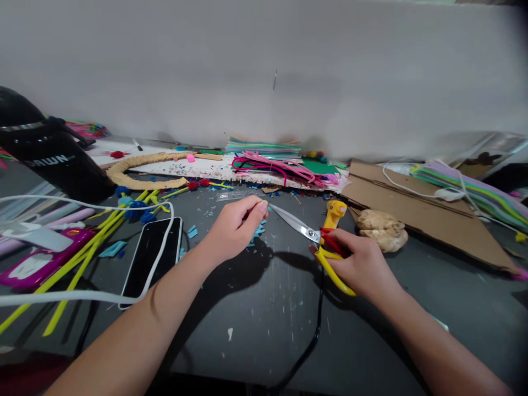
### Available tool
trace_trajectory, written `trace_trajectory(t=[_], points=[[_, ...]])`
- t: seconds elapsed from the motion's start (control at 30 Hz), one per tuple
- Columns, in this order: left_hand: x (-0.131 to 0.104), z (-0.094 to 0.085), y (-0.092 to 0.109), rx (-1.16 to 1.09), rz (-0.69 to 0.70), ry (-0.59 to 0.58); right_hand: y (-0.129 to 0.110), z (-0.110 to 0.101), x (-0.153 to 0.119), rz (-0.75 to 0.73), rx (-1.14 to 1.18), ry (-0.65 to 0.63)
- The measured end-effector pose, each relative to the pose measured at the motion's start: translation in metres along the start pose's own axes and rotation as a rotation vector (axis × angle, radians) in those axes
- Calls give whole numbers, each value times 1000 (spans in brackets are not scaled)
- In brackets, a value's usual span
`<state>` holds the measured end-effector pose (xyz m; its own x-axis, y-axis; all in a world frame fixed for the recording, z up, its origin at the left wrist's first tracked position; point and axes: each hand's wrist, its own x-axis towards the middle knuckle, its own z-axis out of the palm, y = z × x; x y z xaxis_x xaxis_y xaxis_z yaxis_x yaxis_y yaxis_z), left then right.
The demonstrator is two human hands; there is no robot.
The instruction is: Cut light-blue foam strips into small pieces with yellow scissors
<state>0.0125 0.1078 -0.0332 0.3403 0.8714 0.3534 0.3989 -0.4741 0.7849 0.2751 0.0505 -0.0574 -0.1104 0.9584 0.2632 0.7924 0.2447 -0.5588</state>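
My right hand (pixel 361 264) grips a pair of scissors (pixel 303 228) with red and yellow handles. Their blades look closed and point up and left, the tips close to my left fingertips. My left hand (pixel 237 225) is closed in a pinch over the middle of the table; whatever sits between thumb and finger is too small or hidden to name. Small blue scraps (pixel 258 234) lie on the dark table (pixel 264 324) just beneath that hand. Behind the scissors stands a yellow glue gun (pixel 335 212), partly covered by my right hand.
At left are a black bottle (pixel 61 159), a phone (pixel 154 256), yellow strips (pixel 93 247), a purple object (pixel 53 256) and a white cable (pixel 165 247). A wrapped ring (pixel 124 170), pink pipe cleaners (pixel 280 168), cardboard (pixel 416 212) and a tan lump (pixel 381 230) lie farther back.
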Motion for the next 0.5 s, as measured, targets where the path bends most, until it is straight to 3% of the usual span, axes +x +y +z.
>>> trace_trajectory(t=[0.13,0.5], points=[[0,0,0,-13,-3,6,-6,-1,0,42,12,36],[0,0,3,12,-6,10,-6,0,0,36,10,-24]])
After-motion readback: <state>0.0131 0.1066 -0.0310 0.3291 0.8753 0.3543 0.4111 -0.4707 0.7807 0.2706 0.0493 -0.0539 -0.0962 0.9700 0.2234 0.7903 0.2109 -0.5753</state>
